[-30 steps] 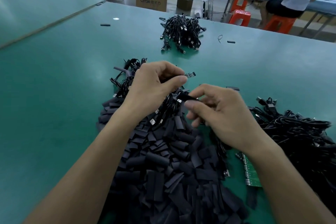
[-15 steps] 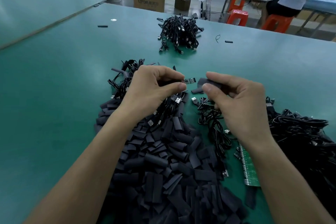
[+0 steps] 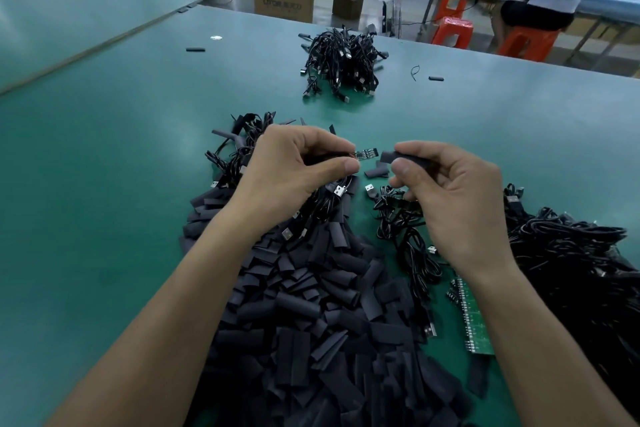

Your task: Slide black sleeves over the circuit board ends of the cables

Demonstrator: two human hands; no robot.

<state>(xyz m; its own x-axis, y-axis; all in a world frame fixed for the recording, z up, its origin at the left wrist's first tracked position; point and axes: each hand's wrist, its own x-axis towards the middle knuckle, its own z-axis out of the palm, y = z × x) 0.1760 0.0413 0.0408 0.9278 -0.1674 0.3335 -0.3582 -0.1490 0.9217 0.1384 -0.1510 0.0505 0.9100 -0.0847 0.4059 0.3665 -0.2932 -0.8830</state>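
Note:
My left hand (image 3: 294,170) pinches a black cable just behind its small circuit board end (image 3: 365,154), which points right. My right hand (image 3: 453,191) pinches a black sleeve (image 3: 393,157) between thumb and forefinger, its open end facing the board with a small gap between them. A large heap of loose black sleeves (image 3: 311,315) lies under my forearms. Bundled cables (image 3: 239,156) lie behind my left hand, and a big tangle of black cables (image 3: 571,253) lies to the right.
A separate pile of cables (image 3: 341,61) sits further back on the green table (image 3: 104,184). A green circuit board strip (image 3: 472,319) lies by my right wrist. Stray sleeves (image 3: 195,49) lie far off. A person sits at another bench at the back right.
My right hand lifted from the pile with a sleeve and brought it level with the board end. My left hand kept holding the cable, almost still.

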